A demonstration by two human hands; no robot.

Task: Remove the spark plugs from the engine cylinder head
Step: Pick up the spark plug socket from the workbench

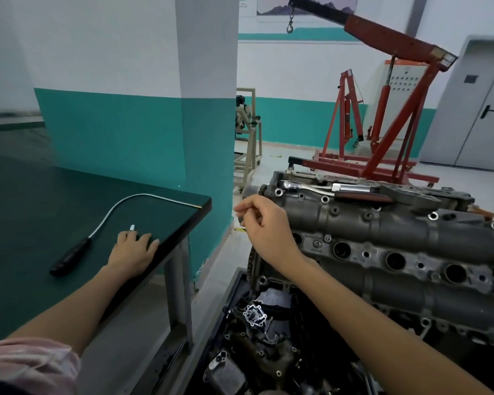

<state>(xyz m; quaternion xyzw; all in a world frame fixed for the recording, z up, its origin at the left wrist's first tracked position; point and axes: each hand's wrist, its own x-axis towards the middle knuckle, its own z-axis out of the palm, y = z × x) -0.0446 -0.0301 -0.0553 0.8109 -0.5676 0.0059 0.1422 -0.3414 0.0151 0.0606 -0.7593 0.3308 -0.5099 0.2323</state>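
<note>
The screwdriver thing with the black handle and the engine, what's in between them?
In the head view: the left hand on the green table, a floor gap, then the right hand before the engine.

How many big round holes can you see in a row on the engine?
4. One sits just behind the right hand, then three more run rightward along the cylinder head. The hand partly covers the first; none look hidden.
</note>
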